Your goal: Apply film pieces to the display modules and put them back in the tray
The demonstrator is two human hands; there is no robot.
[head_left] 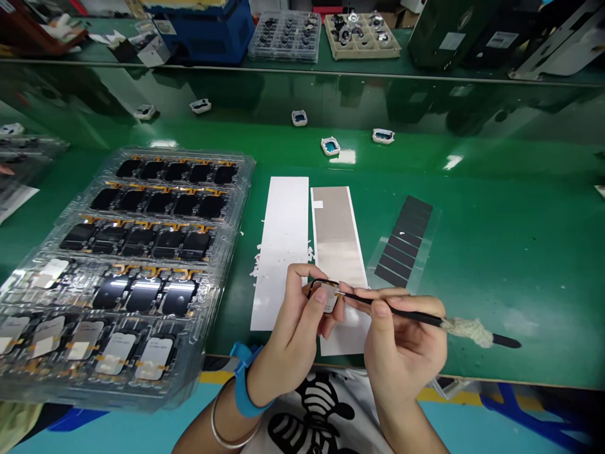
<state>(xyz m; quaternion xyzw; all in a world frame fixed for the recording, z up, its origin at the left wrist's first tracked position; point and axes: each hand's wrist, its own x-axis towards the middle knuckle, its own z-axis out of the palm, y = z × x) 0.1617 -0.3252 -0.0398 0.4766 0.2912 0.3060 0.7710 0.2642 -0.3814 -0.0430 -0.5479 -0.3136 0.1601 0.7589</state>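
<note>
My left hand [297,328] pinches a small dark screen part [325,294] between thumb and fingers, holding it up just above the near edge of the green bench [496,252]. My right hand [401,343] grips a thin black tool [425,318], its tip touching the part's right edge; the tool's far end is wrapped in pale cloth. A blue strap [242,378] and a thin bangle sit on my left wrist. Under my hands lie two long strips, a white sheet [282,233] and a grey sheet [336,230] side by side. To their right is a clear strip with dark pads [404,243]. On my left a stack of clear trays [127,265] holds rows of dark screens.
</note>
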